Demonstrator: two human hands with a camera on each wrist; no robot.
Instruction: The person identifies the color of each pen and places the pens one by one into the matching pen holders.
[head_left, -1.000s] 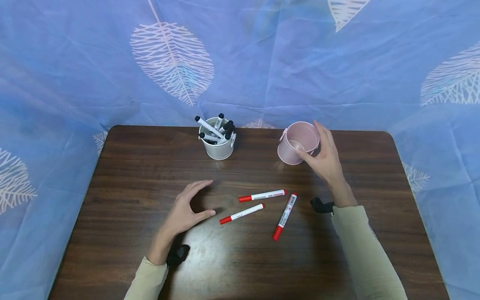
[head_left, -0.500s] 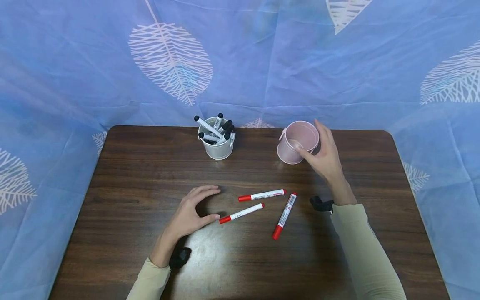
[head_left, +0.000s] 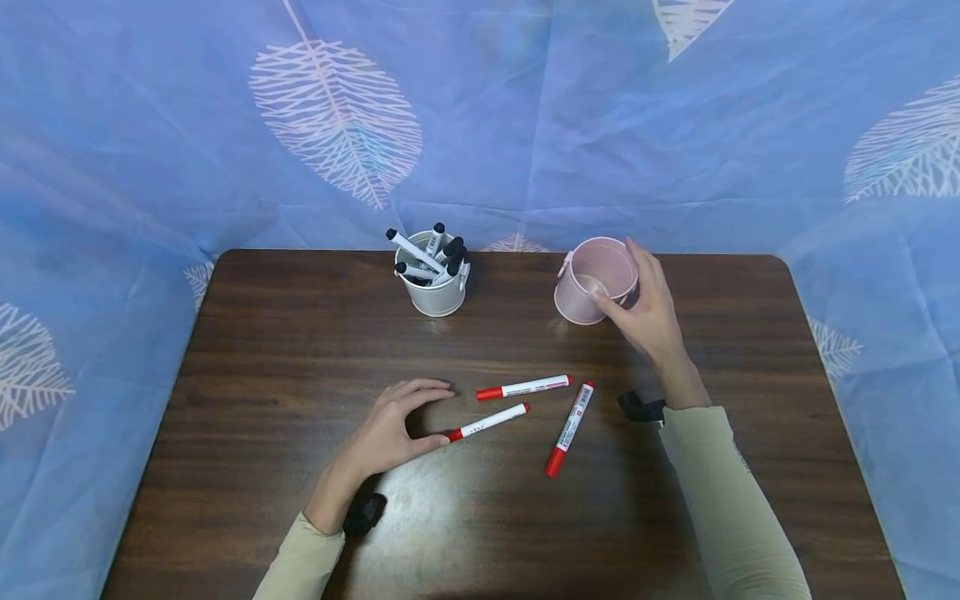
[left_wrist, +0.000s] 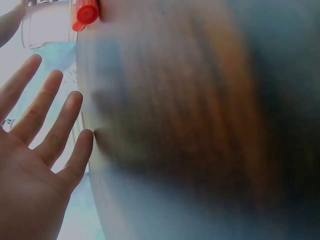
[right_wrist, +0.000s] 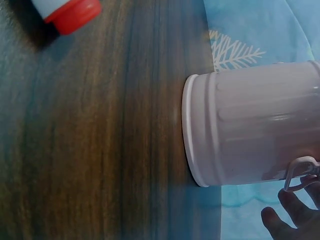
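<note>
My left hand (head_left: 390, 429) is spread over the table, its thumb tip right at the red cap of the nearest marker (head_left: 495, 419); in the left wrist view its fingers (left_wrist: 60, 130) are straight and apart. A second red-capped marker (head_left: 536, 387) lies just behind, and a third (head_left: 570, 429) slants to the right. At the back right, my right hand (head_left: 648, 312) holds a small pink bucket (head_left: 581, 304), thumb on the near side and fingers round the right side. The bucket stands upright with nothing visible inside; in the right wrist view fingertips show beside its handle (right_wrist: 300, 172).
A white bucket (head_left: 437, 300) with several black-capped markers (head_left: 412, 248) stands at the back, left of the pink one. Behind the dark wooden table (head_left: 262, 333) hangs a blue cloth (head_left: 480, 125) with white leaf prints.
My left hand has moved right and slightly toward the table's front, its thumb now reaching the nearest marker's red cap. My right hand stays on the pink bucket.
</note>
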